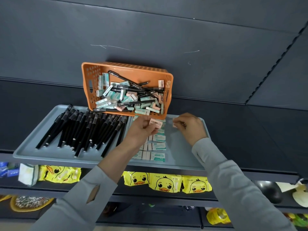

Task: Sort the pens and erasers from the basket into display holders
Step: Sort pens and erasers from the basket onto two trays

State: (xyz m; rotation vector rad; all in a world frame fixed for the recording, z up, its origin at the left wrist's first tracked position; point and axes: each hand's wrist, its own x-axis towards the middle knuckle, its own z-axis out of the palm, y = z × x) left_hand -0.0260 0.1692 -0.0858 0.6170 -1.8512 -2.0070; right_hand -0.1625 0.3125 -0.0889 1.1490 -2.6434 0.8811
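An orange basket point(93, 75) leans tilted against the dark back wall, filled with mixed erasers and black pens point(133, 85). In front lies a grey tray point(50, 155); its left half carries a heap of black pens point(83, 130), its right half rows of sleeved erasers point(158, 145). My left hand point(141, 129) pinches a pink eraser point(155, 122) just below the basket's front edge. My right hand point(191, 126) pinches another small pink eraser point(175, 125) over the tray's right part.
The tray sits on a dark shelf point(250, 147) at chest height. Below it hang yellow duck-print packets point(165, 182) and other goods on lower shelves. A white packet point(26, 174) stands at the lower left.
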